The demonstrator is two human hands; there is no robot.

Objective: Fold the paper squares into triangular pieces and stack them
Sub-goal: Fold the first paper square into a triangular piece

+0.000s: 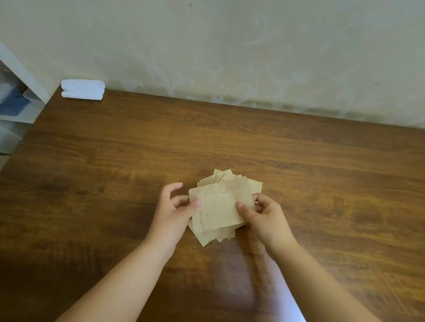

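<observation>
A loose pile of brown paper squares point(230, 180) lies on the wooden table point(327, 180), near its middle. One brown square point(219, 207) is lifted over the pile, unfolded, with faint print on it. My left hand point(174, 210) pinches its left edge with thumb on top. My right hand point(265, 215) pinches its right edge, thumb on the sheet and fingers curled behind. The lower part of the pile is hidden under the held sheet and my hands.
A folded white cloth point(83, 89) lies at the table's far left corner against the pale wall point(235, 52). White shelving with blue and white items point(12, 101) stands off the table's left edge.
</observation>
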